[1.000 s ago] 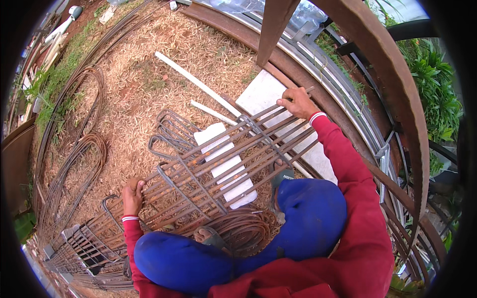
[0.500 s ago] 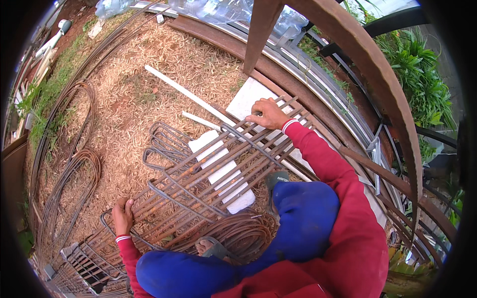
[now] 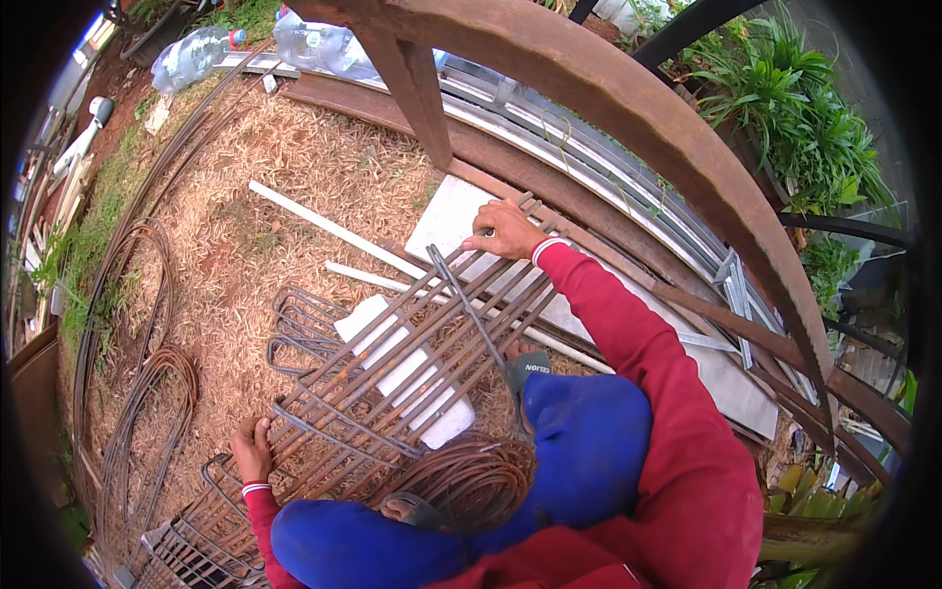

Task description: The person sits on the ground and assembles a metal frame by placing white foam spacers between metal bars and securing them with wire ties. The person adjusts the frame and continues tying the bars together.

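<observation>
Rusty rods [image 3: 432,339], left hand [image 3: 251,452] at edge, right hand [image 3: 505,232] stretched farther forward

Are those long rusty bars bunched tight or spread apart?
Spread apart: the bars run side by side, with gaps showing the white slab beneath.

The top [image 3: 702,491] is deep red and long-sleeved, with thin white stripes round the left cuff [image 3: 257,487] and right cuff [image 3: 547,249]; the left hand [image 3: 251,450] and right hand [image 3: 505,232] are bare. The trousers [image 3: 589,422] are bright blue. Dark sandals [image 3: 535,363] have broad straps, the right one bearing pale lettering.
</observation>
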Tool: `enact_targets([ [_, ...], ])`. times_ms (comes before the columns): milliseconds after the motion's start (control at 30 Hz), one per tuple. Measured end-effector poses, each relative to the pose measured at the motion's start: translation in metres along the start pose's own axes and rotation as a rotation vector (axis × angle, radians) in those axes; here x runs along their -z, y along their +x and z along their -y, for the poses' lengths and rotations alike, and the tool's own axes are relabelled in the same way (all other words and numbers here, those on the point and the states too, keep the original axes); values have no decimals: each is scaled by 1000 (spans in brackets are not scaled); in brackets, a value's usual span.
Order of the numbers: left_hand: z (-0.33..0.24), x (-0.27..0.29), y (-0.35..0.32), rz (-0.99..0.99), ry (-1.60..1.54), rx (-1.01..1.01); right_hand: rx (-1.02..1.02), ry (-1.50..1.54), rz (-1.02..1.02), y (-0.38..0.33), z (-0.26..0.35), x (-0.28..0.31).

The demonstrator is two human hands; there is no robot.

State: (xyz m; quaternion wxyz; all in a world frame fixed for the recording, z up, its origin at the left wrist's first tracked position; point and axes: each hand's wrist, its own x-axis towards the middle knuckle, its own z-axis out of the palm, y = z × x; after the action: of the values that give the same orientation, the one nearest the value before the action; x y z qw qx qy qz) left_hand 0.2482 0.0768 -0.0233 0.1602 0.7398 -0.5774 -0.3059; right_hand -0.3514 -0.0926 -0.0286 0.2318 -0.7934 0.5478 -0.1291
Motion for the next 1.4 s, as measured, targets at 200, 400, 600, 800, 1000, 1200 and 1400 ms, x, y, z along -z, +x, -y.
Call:
enact_targets([
  [200,1,2,-1,47,-69,47,12,-3,11,-3,0,-1],
  [400,4,4,2,100,-99,-58,47,-94,-164,-18,10,-11],
  [600,10,2,6,78,-112,-64,5,-178,-303,-26,19,-27],
  [800,8,1,8,44,-51,-86,-62,-91,-317,-27,28,-25],
  [1000,8,1,7,32,2,-118,-97,-193,-561,-55,56,-34],
  [1200,10,-5,6,43,-145,-95,-59,-89,-458,-82,63,-47],
  [1400,5,-3,5,54,-128,-136,-83,-76,-487,-86,65,-48],
])
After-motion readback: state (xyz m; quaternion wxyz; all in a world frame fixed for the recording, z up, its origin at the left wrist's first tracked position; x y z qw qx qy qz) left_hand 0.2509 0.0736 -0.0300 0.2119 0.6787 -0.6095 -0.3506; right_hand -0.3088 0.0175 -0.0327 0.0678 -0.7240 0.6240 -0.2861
